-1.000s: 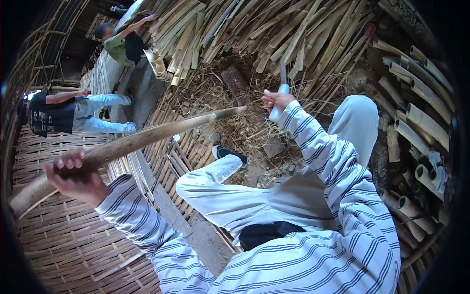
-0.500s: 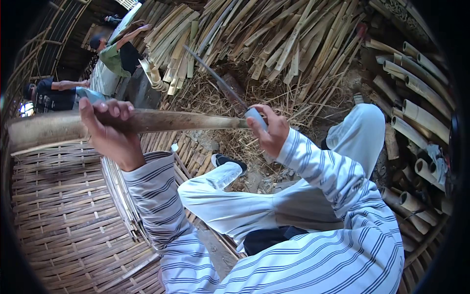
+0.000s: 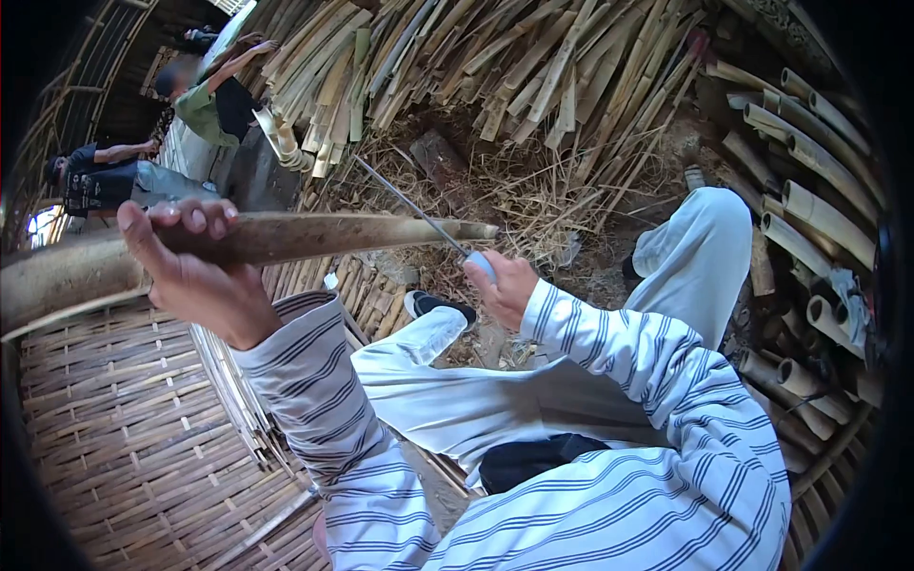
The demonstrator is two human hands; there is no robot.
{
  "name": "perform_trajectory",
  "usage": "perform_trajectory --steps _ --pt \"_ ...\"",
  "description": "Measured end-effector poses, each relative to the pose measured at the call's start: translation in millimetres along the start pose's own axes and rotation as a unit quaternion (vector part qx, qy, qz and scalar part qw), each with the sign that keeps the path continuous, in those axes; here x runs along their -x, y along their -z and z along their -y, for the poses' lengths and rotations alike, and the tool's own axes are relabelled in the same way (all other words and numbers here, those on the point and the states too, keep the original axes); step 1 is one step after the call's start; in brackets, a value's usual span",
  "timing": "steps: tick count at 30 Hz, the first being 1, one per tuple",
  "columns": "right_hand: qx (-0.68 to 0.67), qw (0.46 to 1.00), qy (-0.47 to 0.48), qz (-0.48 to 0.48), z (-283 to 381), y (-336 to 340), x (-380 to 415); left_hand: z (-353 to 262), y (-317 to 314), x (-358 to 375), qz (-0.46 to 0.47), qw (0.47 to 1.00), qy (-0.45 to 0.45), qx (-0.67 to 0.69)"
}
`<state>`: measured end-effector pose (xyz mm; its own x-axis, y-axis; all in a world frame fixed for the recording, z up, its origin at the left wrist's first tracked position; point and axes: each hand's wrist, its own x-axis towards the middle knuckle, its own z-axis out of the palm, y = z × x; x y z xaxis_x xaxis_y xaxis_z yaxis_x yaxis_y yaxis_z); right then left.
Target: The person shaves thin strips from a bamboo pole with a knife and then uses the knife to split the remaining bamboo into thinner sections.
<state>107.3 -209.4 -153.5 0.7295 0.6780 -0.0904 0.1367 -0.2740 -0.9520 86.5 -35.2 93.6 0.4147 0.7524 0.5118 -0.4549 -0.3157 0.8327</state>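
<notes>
My left hand (image 3: pixel 205 281) is wrapped from below around a long split piece of bamboo (image 3: pixel 333 235), thumb on its near side. The bamboo lies across the view, broad at the left edge and narrowing to a pale end on the right. In my right hand (image 3: pixel 506 288) is a knife (image 3: pixel 411 205) with a light grey handle and a long thin blade. Its blade slants up and to the left, crossing the bamboo a little in from the narrow end. My right fingers close round the handle, just below that end.
Split bamboo strips (image 3: pixel 543 71) are heaped at the back, with shavings (image 3: pixel 533 190) and a dark wooden block (image 3: pixel 438 157) before them. Bamboo tubes (image 3: pixel 819 214) are stacked at right. A woven bamboo panel (image 3: pixel 143 428) lies at left. Two people (image 3: pixel 205 105) are at upper left.
My right hand and the knife have moved left and down, so the bamboo's narrow end now shows beyond the blade. My left hand has shifted slightly left with the bamboo.
</notes>
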Motion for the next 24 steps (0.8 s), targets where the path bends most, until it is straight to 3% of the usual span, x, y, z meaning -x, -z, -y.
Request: perform_trajectory --steps 1,4,6,8,9,12,13,14,16,19,21,22,23,24 --pt "-0.009 1.0 -0.015 0.017 -1 2 2 0 3 -1 0.001 1.0 -0.007 -0.01" --pt "-0.063 0.993 0.092 -0.026 18 -2 8 4 13 -2 0.017 1.0 -0.007 -0.016" --pt "-0.063 0.994 0.092 -0.002 23 -6 8 5 18 -5 0.051 0.998 -0.021 0.0" --pt "-0.05 0.996 0.078 -0.016 6 -25 5 5 15 -4 0.021 0.999 -0.023 -0.014" --pt "-0.008 0.998 0.025 -0.051 -14 -38 3 5 15 -5 0.014 0.999 -0.026 -0.019" --pt "0.084 0.977 -0.195 -0.001 -115 -51 -15 5 24 -10 -0.001 1.0 -0.02 -0.017" --pt "0.101 0.964 -0.241 0.041 -147 -49 -15 6 26 -13 -0.002 1.0 -0.016 -0.012" --pt "0.095 0.963 -0.25 0.012 -188 -61 -7 8 23 -14 -0.011 0.999 -0.029 -0.02" --pt "0.091 0.977 -0.183 -0.062 -151 -62 3 10 19 -14 -0.035 0.997 -0.041 -0.049" --pt "-0.017 0.988 -0.153 -0.029 -93 -56 -7 22 16 -26 -0.089 0.992 -0.044 -0.083" --pt "-0.053 0.996 -0.063 -0.031 -65 -54 -13 26 6 -28 -0.133 0.982 -0.054 -0.12" --pt "-0.073 0.996 -0.016 -0.039 -58 -53 -16 27 5 -32 -0.127 0.983 -0.051 -0.122" --pt "-0.057 0.998 -0.012 0.018 -58 -51 -20 30 7 -37 -0.12 0.984 -0.049 -0.121" --pt "-0.053 0.999 -0.011 0.003 -61 -54 -22 31 9 -40 -0.115 0.985 -0.047 -0.12"
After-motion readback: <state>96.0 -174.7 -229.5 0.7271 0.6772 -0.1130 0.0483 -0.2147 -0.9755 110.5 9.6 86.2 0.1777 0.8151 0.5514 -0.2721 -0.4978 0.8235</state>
